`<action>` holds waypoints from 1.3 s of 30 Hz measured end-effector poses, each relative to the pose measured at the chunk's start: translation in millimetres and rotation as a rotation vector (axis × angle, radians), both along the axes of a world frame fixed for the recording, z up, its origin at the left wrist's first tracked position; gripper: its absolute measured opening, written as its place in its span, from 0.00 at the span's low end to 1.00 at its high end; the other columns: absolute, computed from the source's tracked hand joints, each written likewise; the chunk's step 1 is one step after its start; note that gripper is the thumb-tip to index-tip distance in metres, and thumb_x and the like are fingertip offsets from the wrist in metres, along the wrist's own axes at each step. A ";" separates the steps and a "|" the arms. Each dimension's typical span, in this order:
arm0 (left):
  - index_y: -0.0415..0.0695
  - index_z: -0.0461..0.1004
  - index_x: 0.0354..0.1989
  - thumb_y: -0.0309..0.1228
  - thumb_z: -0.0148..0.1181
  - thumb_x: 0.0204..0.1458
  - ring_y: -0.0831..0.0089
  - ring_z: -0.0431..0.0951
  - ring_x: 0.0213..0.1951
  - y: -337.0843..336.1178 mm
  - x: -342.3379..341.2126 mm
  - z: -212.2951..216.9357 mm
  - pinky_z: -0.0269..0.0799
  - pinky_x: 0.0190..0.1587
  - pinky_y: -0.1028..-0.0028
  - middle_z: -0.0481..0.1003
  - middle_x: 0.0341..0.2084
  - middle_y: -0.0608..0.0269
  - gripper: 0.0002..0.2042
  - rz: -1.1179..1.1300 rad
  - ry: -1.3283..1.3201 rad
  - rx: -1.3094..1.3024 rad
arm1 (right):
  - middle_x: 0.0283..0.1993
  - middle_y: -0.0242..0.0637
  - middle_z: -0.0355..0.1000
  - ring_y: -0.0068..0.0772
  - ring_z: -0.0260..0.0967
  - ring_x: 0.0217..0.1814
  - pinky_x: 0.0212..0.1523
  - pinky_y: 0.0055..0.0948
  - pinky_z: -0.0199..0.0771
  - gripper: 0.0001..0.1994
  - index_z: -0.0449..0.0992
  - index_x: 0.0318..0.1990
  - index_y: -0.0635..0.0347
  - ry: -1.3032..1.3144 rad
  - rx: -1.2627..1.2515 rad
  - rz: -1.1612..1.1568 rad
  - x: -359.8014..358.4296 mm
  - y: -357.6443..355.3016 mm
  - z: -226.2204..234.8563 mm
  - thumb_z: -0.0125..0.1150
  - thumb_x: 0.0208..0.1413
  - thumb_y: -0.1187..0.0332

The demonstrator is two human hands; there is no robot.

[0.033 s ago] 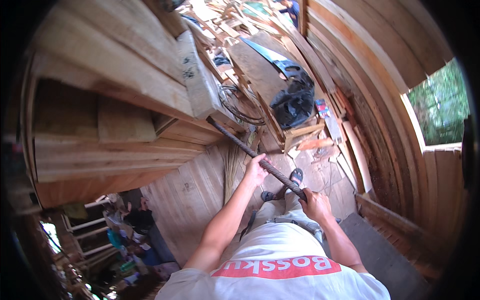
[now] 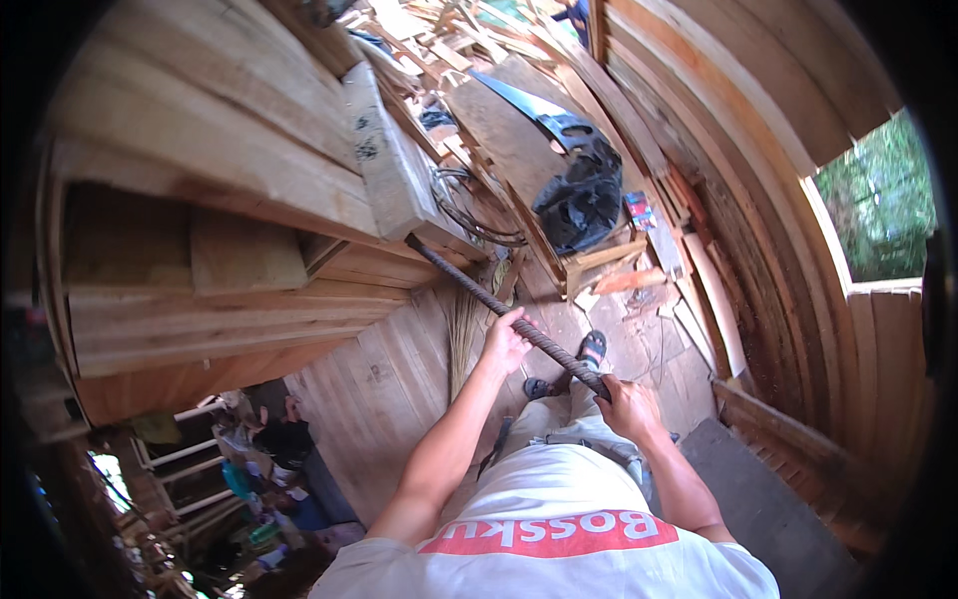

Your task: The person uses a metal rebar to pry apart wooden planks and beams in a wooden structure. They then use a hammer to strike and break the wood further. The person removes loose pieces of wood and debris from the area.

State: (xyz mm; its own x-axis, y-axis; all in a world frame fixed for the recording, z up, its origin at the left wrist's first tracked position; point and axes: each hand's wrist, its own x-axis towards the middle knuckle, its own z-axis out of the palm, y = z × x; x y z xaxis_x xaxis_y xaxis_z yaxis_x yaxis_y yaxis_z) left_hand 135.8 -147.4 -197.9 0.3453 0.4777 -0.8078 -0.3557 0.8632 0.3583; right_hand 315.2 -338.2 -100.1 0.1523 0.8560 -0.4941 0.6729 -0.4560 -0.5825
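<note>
A long, dark ribbed steel bar runs slantwise in front of me. My right hand is closed around its near end. Further along, my left hand has its fingers around the bar's middle from below. The far end of the bar meets the lower end of a thick pale wooden beam on the planked structure; whether it goes into the wood cannot be made out. Under that beam a bundle of thin straw-coloured stalks rests against the planks.
Ahead, a handsaw and a black plastic bag lie on a wooden bench. Coiled cable hangs beside it. Scrap wood covers the far floor. A plank wall with a window opening stands right; clutter fills the lower left.
The view has shifted very slightly. Both hands keep the same hold on the steel bar, and its far end stays against the beam.
</note>
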 end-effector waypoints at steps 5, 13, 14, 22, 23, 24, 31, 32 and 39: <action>0.42 0.65 0.35 0.31 0.58 0.51 0.62 0.71 0.40 -8.8 -4.3 4.3 0.69 0.52 0.51 0.69 0.32 0.58 0.09 0.076 0.157 -0.038 | 0.32 0.50 0.75 0.53 0.73 0.36 0.38 0.47 0.72 0.16 0.70 0.45 0.58 0.127 -0.011 0.120 20.3 -6.4 -42.5 0.58 0.50 0.63; 0.44 0.65 0.33 0.34 0.59 0.50 0.65 0.68 0.36 -0.3 -4.8 -2.5 0.68 0.46 0.53 0.66 0.29 0.63 0.10 0.100 0.371 -0.243 | 0.32 0.49 0.74 0.55 0.73 0.31 0.33 0.48 0.72 0.12 0.69 0.38 0.57 0.225 -0.011 0.018 7.6 -16.2 -75.7 0.59 0.49 0.63; 0.45 0.64 0.32 0.35 0.60 0.49 0.67 0.67 0.32 3.7 7.0 -8.0 0.67 0.44 0.54 0.65 0.27 0.64 0.11 0.077 0.400 -0.230 | 0.33 0.47 0.74 0.54 0.73 0.31 0.33 0.47 0.73 0.12 0.67 0.38 0.57 0.213 0.004 -0.025 3.3 -24.7 -84.2 0.60 0.49 0.64; 0.43 0.66 0.31 0.30 0.58 0.50 0.64 0.71 0.36 14.4 42.1 -4.1 0.67 0.53 0.52 0.69 0.27 0.61 0.07 0.029 0.160 -0.142 | 0.35 0.45 0.74 0.51 0.73 0.34 0.36 0.46 0.72 0.14 0.70 0.42 0.56 0.104 -0.020 -0.091 52.9 -1.4 -61.1 0.61 0.48 0.65; 0.43 0.66 0.31 0.30 0.58 0.50 0.63 0.71 0.37 14.1 39.7 -2.0 0.67 0.53 0.52 0.69 0.28 0.60 0.07 0.031 0.139 -0.139 | 0.34 0.46 0.74 0.51 0.73 0.35 0.37 0.46 0.72 0.14 0.70 0.42 0.56 0.111 -0.017 -0.104 49.9 -2.0 -60.2 0.61 0.47 0.65; 0.43 0.66 0.31 0.30 0.56 0.51 0.62 0.72 0.39 12.7 38.6 1.7 0.68 0.54 0.51 0.70 0.29 0.58 0.07 0.040 0.166 -0.136 | 0.34 0.47 0.74 0.52 0.73 0.35 0.37 0.46 0.71 0.14 0.70 0.42 0.56 0.114 -0.013 -0.117 47.5 -2.1 -59.8 0.61 0.47 0.65; 0.38 0.67 0.36 0.35 0.53 0.55 0.56 0.73 0.47 6.0 -25.3 0.2 0.68 0.55 0.53 0.72 0.36 0.53 0.11 -0.137 0.125 -0.175 | 0.29 0.52 0.74 0.55 0.73 0.35 0.38 0.48 0.70 0.16 0.72 0.41 0.58 0.210 -0.111 -0.184 -20.6 -26.3 -54.7 0.62 0.46 0.62; 0.35 0.67 0.38 0.37 0.54 0.55 0.54 0.73 0.48 5.8 -35.6 0.8 0.69 0.54 0.55 0.73 0.37 0.51 0.14 -0.182 0.136 -0.167 | 0.29 0.52 0.74 0.56 0.73 0.35 0.38 0.48 0.71 0.16 0.72 0.41 0.59 0.220 -0.110 -0.199 -33.1 -29.2 -51.4 0.62 0.46 0.61; 0.42 0.70 0.32 0.38 0.56 0.53 0.60 0.77 0.36 21.3 -101.1 -19.6 0.73 0.47 0.58 0.73 0.26 0.59 0.11 -0.385 0.060 -0.143 | 0.28 0.54 0.74 0.57 0.73 0.36 0.39 0.48 0.70 0.17 0.72 0.41 0.60 0.146 -0.131 -0.334 -141.6 -36.4 -31.3 0.62 0.47 0.60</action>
